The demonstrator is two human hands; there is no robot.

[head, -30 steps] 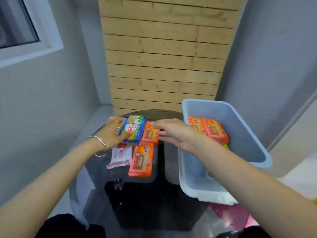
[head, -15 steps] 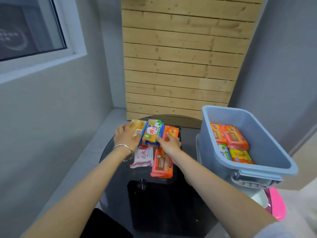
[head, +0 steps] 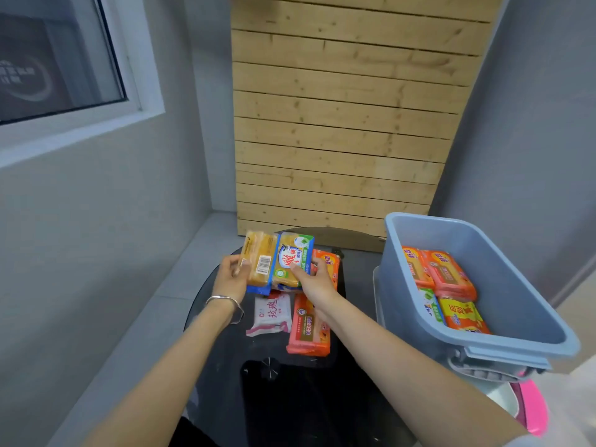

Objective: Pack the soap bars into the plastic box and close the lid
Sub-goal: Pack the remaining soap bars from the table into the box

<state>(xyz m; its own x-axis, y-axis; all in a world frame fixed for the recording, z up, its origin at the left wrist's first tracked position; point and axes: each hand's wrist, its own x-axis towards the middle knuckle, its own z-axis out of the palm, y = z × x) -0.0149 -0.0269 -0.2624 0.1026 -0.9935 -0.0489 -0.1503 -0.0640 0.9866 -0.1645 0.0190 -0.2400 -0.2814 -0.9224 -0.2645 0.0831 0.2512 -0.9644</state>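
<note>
My left hand (head: 229, 276) grips a yellow soap bar (head: 259, 258) with a barcode, lifted off the table. Right beside it, my right hand (head: 314, 283) holds a blue-and-green wrapped soap bar (head: 292, 261), also raised. Under them on the dark glass table (head: 225, 382) lie a white-and-pink soap pack (head: 269, 312), an orange soap bar (head: 309, 327) and another orange bar (head: 329, 262) partly hidden behind my right hand. The blue plastic box (head: 516, 304) stands open at the right with several orange, green and yellow soap bars (head: 442, 275) inside.
A pale lid or tray (head: 377, 295) sits under the box, and something pink (head: 532, 408) shows below its near corner. A wooden slat panel (head: 338, 124) rises behind the round table, with grey walls on both sides and a window (head: 58, 59) at the left.
Both hands have closed on the yellow and the blue-green bars and raised them off the table. The view has shifted left, so the box sits further right.
</note>
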